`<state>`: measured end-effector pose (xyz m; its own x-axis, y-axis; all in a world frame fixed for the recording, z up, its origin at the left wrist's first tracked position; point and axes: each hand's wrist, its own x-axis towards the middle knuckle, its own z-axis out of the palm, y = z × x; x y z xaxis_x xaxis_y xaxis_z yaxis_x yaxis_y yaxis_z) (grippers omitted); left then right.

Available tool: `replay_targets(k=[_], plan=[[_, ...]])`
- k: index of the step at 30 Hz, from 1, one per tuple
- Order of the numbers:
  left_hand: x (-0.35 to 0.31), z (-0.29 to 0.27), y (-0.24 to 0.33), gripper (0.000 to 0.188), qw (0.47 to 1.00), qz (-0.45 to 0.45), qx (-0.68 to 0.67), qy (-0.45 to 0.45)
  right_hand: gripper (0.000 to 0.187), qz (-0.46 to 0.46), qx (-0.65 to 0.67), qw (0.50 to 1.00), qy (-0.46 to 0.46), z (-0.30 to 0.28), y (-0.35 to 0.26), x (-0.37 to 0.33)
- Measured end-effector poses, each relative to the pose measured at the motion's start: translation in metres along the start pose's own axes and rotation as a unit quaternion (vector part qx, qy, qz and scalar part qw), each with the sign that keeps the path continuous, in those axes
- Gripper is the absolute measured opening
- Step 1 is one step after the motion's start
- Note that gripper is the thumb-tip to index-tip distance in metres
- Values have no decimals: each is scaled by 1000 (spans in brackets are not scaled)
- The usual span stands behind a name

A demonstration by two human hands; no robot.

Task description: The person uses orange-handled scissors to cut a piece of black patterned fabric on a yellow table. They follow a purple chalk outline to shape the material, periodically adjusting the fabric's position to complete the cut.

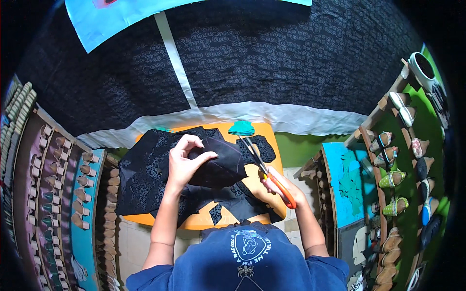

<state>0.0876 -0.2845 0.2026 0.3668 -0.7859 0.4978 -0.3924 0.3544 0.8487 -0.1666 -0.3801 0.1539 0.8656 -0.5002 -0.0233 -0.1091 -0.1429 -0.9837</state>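
Above an orange table my left hand [186, 157] pinches a piece of black fabric [221, 162] with thin light lines along its edges, thumb and fingers closed on it. To its right, a pair of scissors [279, 186] with orange handles is gripped in my right hand [276, 183]. The blades are slightly parted and point up and away, beside the fabric's right edge. A large black patterned cloth [145, 172] covers much of the tabletop. A smaller black cut piece [262, 148] lies past the scissors, and a small patterned scrap [216, 213] rests near the front edge.
The orange table [279, 194] has a stack of green pieces [241, 128] at its far side. Racks of wooden shoe lasts [83, 195] stand at the left. On the right are shelved shoes [395, 179] and a blue surface [335, 165] with green scraps. Dark patterned cloth [272, 63] hangs behind.
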Motion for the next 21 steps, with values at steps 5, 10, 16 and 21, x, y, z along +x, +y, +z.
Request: replay_targets(k=[5,10,16,21], plan=[[9,-1,29,12,994,57,90,-37,24,55,6,997,-49,0,-19,-13],[10,2,40,19,992,53,98,-64,25,56,-65,995,-49,0,-29,-14],[9,2,45,19,990,51,109,-70,25,-9,-89,995,-39,4,-28,-13],[9,2,46,17,988,56,111,-95,25,-6,-86,995,-46,3,-27,-13]])
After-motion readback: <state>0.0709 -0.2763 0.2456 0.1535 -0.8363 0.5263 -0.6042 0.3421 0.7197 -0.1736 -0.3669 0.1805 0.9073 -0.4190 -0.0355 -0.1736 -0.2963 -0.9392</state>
